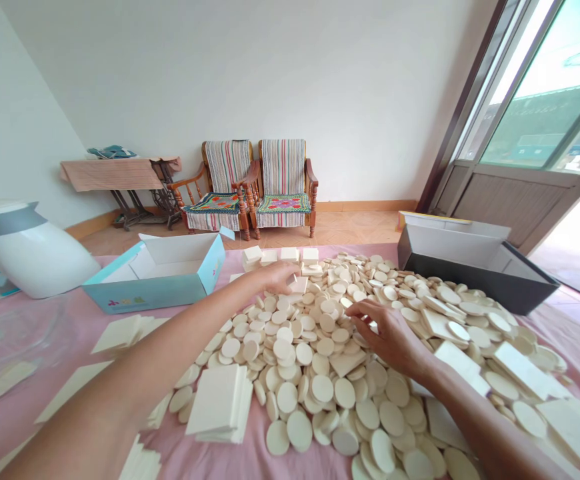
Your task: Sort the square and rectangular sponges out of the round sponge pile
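My left hand [279, 276] reaches to the far side of a large heap of cream-coloured round discs [323, 388]. Its fingers are closed on a square cream tile [299, 285], partly hidden behind the hand. Over the middle of the heap, my right hand [381, 328] has its fingers bent and a little apart, touching or just above the discs, with nothing visible in them. Short stacks of square tiles [290, 255] stand just beyond my left hand. A larger stack of square tiles [219, 403] lies nearer to me.
A light-blue open box [157, 293] stands to the left and a black open box [475, 270] to the right. At far left are a white jug [40, 253] and clear plastic packaging [15, 353]. Pink cloth [190, 460] lies beneath. Two wooden chairs [283, 175] stand by the wall.
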The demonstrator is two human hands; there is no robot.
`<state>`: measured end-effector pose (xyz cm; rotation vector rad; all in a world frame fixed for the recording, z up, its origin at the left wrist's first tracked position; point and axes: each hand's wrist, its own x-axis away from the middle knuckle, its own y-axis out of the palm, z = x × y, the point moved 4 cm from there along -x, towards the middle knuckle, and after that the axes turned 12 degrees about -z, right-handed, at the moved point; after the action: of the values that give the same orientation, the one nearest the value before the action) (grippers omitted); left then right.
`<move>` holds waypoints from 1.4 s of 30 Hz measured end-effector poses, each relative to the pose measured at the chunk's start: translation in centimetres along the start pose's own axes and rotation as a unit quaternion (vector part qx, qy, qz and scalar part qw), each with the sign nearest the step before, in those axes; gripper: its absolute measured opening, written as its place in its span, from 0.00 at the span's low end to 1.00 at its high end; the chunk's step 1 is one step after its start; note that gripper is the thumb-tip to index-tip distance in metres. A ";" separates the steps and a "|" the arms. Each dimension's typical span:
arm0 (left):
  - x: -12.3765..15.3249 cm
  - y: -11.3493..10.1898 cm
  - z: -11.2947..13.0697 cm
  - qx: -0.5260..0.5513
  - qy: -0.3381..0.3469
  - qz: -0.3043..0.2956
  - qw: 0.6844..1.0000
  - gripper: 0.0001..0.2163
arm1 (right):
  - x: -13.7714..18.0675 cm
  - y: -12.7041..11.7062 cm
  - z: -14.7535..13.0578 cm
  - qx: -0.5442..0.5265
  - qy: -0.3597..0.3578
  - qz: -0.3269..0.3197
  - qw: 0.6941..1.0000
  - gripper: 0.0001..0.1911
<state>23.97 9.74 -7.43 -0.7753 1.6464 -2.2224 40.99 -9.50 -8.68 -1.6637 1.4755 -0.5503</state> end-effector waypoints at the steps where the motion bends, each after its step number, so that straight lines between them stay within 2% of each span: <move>1: 0.2 0.0 0.1 0.000 -0.020 0.008 1.000 0.17 | 0.0 0.0 0.0 0.000 0.001 0.000 1.000 0.10; 3: 0.6 -0.1 0.3 0.001 -0.060 0.022 0.998 0.15 | 0.0 0.1 0.1 -0.001 0.001 -0.002 1.000 0.10; 7: 0.9 -0.5 0.8 0.000 -0.101 0.039 0.994 0.18 | 0.0 0.1 -0.1 0.000 -0.004 -0.003 1.000 0.10; 12: 0.5 -0.7 1.0 0.014 -0.092 0.054 0.994 0.24 | 0.0 0.0 -0.4 0.006 0.000 -0.001 1.000 0.10; 18: 0.2 1.1 1.1 0.076 -0.063 0.053 0.994 0.30 | 0.0 0.2 -0.3 0.008 -0.003 0.002 1.000 0.10; 24: 0.6 1.5 1.0 0.199 -0.085 0.088 0.972 0.23 | 0.1 0.0 -0.1 0.007 -0.006 0.016 1.000 0.10; 28: 1.2 0.6 0.3 0.348 -0.078 0.085 0.930 0.19 | -0.9 -0.6 -0.9 0.004 -0.002 0.040 0.999 0.10; 31: 2.1 0.2 0.8 0.469 -0.023 0.060 0.881 0.19 | -3.0 -0.3 -2.2 0.003 -0.020 0.047 0.999 0.10; 32: 2.5 0.1 1.2 0.503 0.001 0.053 0.863 0.21 | -3.8 -0.1 -2.7 0.003 -0.033 0.057 0.998 0.14; 35: 3.6 -0.1 2.8 0.580 0.068 0.038 0.811 0.23 | -6.3 0.5 -4.0 -0.005 -0.076 0.099 0.992 0.33; 37: 4.2 -0.3 3.8 0.613 0.099 0.033 0.783 0.23 | -7.7 1.0 -4.6 -0.031 -0.098 0.109 0.989 0.40; 42: 5.5 -0.5 4.9 0.659 0.122 0.040 0.741 0.21 | -9.6 1.6 -6.0 -0.067 -0.122 0.105 0.985 0.34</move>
<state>22.21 3.20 -4.50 0.0188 -0.1570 -2.6586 33.37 -1.99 -4.71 -1.5883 1.5086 -0.1287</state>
